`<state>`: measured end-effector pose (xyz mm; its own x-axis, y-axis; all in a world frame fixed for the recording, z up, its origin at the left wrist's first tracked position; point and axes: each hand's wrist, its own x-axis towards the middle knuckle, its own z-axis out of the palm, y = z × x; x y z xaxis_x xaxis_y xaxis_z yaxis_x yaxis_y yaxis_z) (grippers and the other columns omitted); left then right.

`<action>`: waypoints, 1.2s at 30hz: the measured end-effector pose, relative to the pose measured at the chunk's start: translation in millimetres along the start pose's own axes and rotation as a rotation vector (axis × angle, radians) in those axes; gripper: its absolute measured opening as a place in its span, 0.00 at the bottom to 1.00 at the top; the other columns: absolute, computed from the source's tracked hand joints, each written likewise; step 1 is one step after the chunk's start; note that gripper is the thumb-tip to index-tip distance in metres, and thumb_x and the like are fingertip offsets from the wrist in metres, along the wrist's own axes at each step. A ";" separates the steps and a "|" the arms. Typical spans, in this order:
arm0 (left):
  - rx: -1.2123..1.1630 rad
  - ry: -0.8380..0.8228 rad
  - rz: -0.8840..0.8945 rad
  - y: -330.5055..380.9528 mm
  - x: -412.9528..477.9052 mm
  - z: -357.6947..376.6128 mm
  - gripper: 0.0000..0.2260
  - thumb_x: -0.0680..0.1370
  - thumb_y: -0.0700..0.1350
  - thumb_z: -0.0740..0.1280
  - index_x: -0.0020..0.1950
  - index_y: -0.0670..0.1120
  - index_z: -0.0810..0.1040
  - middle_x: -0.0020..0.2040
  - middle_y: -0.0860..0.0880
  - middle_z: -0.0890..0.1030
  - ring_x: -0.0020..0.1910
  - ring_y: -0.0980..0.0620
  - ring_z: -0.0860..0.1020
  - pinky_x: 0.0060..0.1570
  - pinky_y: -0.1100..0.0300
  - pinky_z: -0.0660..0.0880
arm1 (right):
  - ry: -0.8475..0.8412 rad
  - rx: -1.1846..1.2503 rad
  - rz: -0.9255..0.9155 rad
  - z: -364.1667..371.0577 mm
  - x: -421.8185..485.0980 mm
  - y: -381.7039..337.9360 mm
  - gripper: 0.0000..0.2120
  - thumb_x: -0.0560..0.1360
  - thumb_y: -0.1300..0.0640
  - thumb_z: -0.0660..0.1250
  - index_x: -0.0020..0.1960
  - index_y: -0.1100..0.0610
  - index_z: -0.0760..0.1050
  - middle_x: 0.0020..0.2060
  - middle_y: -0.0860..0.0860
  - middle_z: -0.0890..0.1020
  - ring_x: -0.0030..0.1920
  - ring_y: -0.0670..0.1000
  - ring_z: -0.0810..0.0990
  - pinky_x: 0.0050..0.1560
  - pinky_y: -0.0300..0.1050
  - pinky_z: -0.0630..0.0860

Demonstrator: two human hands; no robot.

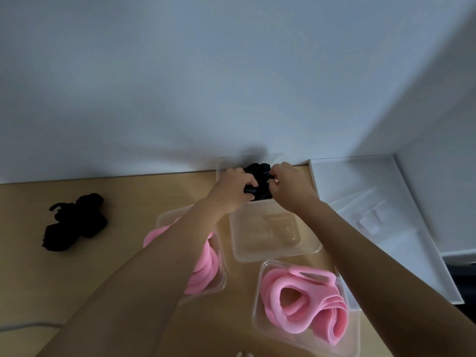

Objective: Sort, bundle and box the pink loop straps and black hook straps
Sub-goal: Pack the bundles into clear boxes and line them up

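Your left hand (235, 191) and right hand (289, 188) both grip the black hook bundle (257, 169), probably already inside the far box (219, 167); the loose black pile (74, 222) lies well left, nearer your left.

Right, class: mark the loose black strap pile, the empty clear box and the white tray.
loose black strap pile (74, 222), head view, heap's middle.
empty clear box (252, 243), head view, bare floor.
white tray (347, 176), head view, bare floor.
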<state>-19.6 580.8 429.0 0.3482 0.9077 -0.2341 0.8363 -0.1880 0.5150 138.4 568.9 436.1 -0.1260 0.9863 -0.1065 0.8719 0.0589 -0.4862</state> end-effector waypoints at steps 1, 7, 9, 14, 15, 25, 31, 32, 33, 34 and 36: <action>-0.039 0.040 -0.001 -0.9 -3.2 -1.6 0.14 0.73 0.41 0.70 0.59 0.46 0.79 0.56 0.46 0.75 0.58 0.49 0.70 0.50 0.65 0.63 | 0.007 -0.011 -0.009 -1.2 -0.6 -2.7 0.10 0.77 0.61 0.59 0.54 0.65 0.73 0.51 0.59 0.76 0.44 0.59 0.76 0.43 0.51 0.73; -0.081 0.239 -0.037 -10.1 -29.9 -27.5 0.12 0.72 0.35 0.67 0.55 0.39 0.80 0.53 0.42 0.79 0.55 0.45 0.74 0.46 0.68 0.62 | 0.006 -0.021 -0.106 -0.8 -5.8 -36.1 0.08 0.77 0.62 0.58 0.51 0.64 0.73 0.49 0.57 0.75 0.44 0.58 0.75 0.44 0.50 0.72; -0.052 0.263 -0.047 -21.2 -43.4 -37.8 0.12 0.72 0.35 0.67 0.55 0.39 0.80 0.53 0.41 0.79 0.55 0.43 0.74 0.50 0.64 0.64 | 0.001 -0.029 -0.174 4.9 -6.2 -54.6 0.08 0.76 0.63 0.59 0.50 0.65 0.74 0.50 0.58 0.76 0.47 0.59 0.75 0.45 0.49 0.69; -0.068 0.336 -0.145 -63.9 -84.0 -53.8 0.12 0.73 0.36 0.67 0.56 0.41 0.80 0.55 0.43 0.78 0.57 0.45 0.74 0.55 0.60 0.67 | -0.079 -0.069 -0.332 26.5 -6.7 -118.7 0.12 0.76 0.61 0.59 0.58 0.62 0.73 0.55 0.58 0.75 0.53 0.59 0.76 0.50 0.49 0.70; -0.078 0.356 -0.159 -73.4 -93.4 -56.2 0.12 0.73 0.36 0.67 0.56 0.41 0.80 0.55 0.43 0.79 0.57 0.46 0.74 0.54 0.60 0.67 | -0.105 -0.082 -0.357 32.4 -6.4 -133.3 0.13 0.76 0.60 0.59 0.59 0.62 0.73 0.56 0.57 0.74 0.53 0.59 0.75 0.50 0.49 0.71; 0.069 0.564 -0.578 -199.6 -194.4 -81.6 0.22 0.75 0.44 0.66 0.68 0.46 0.69 0.66 0.45 0.69 0.66 0.44 0.64 0.62 0.52 0.64 | -0.314 -0.154 -0.458 123.9 3.6 -271.4 0.23 0.77 0.53 0.63 0.69 0.58 0.65 0.63 0.56 0.70 0.62 0.58 0.71 0.58 0.49 0.70; -0.112 0.429 -0.764 -265.2 -218.3 -84.8 0.31 0.73 0.54 0.69 0.73 0.48 0.61 0.67 0.43 0.67 0.65 0.42 0.67 0.60 0.48 0.69 | -0.358 -0.010 -0.129 179.8 8.2 -320.2 0.30 0.75 0.46 0.65 0.70 0.59 0.60 0.62 0.58 0.71 0.60 0.59 0.73 0.52 0.48 0.71; -0.165 0.407 -0.748 -271.3 -215.9 -83.3 0.32 0.73 0.55 0.69 0.72 0.48 0.62 0.66 0.43 0.69 0.64 0.43 0.69 0.59 0.48 0.71 | -0.350 0.026 -0.076 186.0 9.2 -323.8 0.30 0.74 0.46 0.66 0.70 0.59 0.60 0.62 0.58 0.71 0.59 0.59 0.74 0.51 0.48 0.71; -0.228 0.398 -0.725 -274.9 -213.2 -82.7 0.31 0.72 0.55 0.70 0.71 0.47 0.63 0.65 0.44 0.71 0.62 0.43 0.71 0.58 0.48 0.73 | -0.337 0.056 -0.044 191.4 10.8 -326.5 0.30 0.74 0.47 0.67 0.69 0.59 0.60 0.62 0.58 0.72 0.59 0.59 0.74 0.51 0.48 0.72; -0.294 0.402 -0.708 -277.3 -210.5 -82.3 0.31 0.72 0.55 0.70 0.71 0.47 0.64 0.63 0.44 0.73 0.60 0.44 0.73 0.56 0.49 0.74 | -0.325 0.076 -0.030 194.9 11.8 -329.1 0.29 0.74 0.48 0.67 0.68 0.60 0.61 0.61 0.58 0.73 0.58 0.58 0.75 0.50 0.47 0.72; -0.401 0.440 -0.680 -278.5 -206.9 -82.1 0.28 0.73 0.52 0.70 0.69 0.46 0.66 0.61 0.45 0.75 0.58 0.45 0.75 0.53 0.53 0.74 | -0.323 0.108 -0.027 198.4 13.7 -331.8 0.26 0.75 0.51 0.67 0.67 0.60 0.62 0.60 0.58 0.74 0.57 0.58 0.75 0.46 0.45 0.70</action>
<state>-359.2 476.1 401.7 -0.4297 0.8522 -0.2985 0.5634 0.5114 0.6489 -246.5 532.3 423.8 -0.3069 0.8838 -0.3533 0.8130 0.0505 -0.5801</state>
